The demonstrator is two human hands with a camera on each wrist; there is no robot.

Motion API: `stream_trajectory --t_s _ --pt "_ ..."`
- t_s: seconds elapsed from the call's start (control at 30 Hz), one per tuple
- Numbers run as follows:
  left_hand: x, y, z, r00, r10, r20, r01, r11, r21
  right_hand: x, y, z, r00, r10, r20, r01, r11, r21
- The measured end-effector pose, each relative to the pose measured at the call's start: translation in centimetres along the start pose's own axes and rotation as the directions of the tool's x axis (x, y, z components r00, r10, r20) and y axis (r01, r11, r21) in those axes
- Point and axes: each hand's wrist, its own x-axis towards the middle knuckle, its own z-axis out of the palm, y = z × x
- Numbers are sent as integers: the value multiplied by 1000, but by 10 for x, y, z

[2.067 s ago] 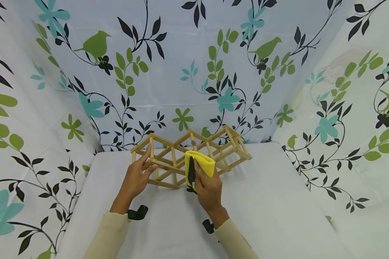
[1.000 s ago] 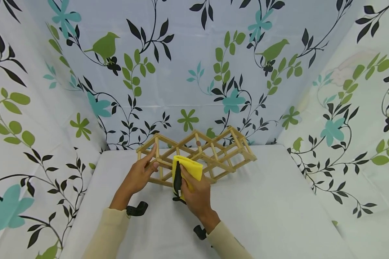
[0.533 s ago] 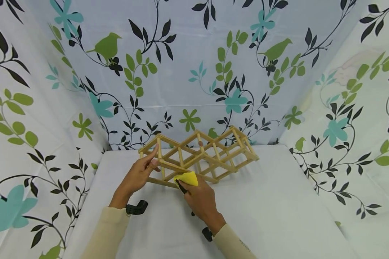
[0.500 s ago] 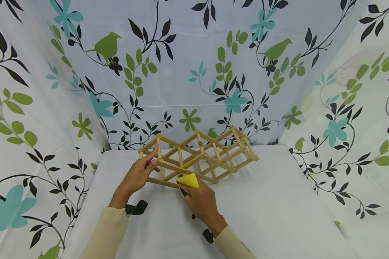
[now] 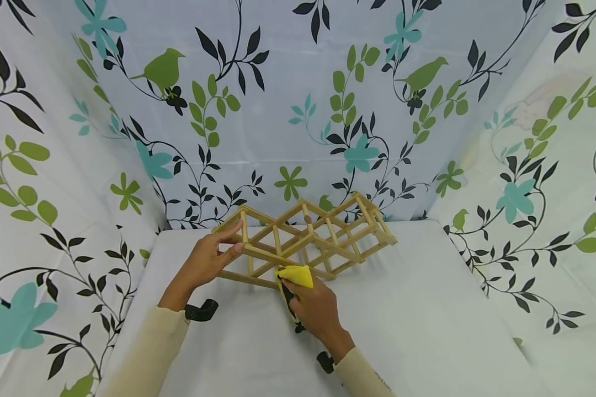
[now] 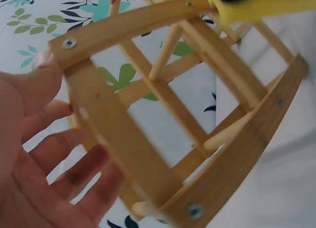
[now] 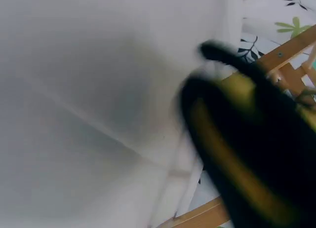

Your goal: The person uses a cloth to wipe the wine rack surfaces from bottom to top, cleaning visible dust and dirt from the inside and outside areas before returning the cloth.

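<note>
Resting on the white table (image 5: 417, 314), the wooden rack (image 5: 309, 237) should be light and stiff, best held by its end slats (image 6: 121, 129), where the left hand (image 5: 203, 262) loosely clasps it; the right hand (image 5: 320, 310), fingertips partly hidden, seems curled round a soft yellow cloth (image 5: 299, 274)

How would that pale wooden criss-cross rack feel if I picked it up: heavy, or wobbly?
The pale wooden criss-cross rack would probably feel light for its size, being mostly gaps between slim bars. Its joints might swivel a bit, since a round silver screw head shows where bars meet.
</note>
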Motion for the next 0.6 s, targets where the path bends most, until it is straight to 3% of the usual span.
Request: stream_trajectory --t_s 0.07,0.17,0.23,0.33,0.43,0.53,0.6 --pt "9 0 -9 1000 20 9 -20 999 43 1 -4 -5 998 -43 -43 47 994 99" --pt "26 -1 -24 997 47 64 -54 992 110 16 -22 -11 985 -113 -130 144 954 264" --pt "38 -1 -31 988 65 142 -80 991 104 29 -34 -10 975 -146 -165 195 921 337" --pt "49 -3 -37 962 67 264 -77 997 28 45 -51 -1 968 -176 -178 227 915 333" --pt "52 -3 -41 944 33 329 -34 999 -3 50 -61 19 984 -149 -102 173 940 296" --pt "51 -1 -42 940 18 340 -28 999 25 45 -67 37 991 -129 25 117 953 280" --pt "51 0 -42 940 13 341 -30 999 44 39 -71 44 989 -137 54 117 953 281"
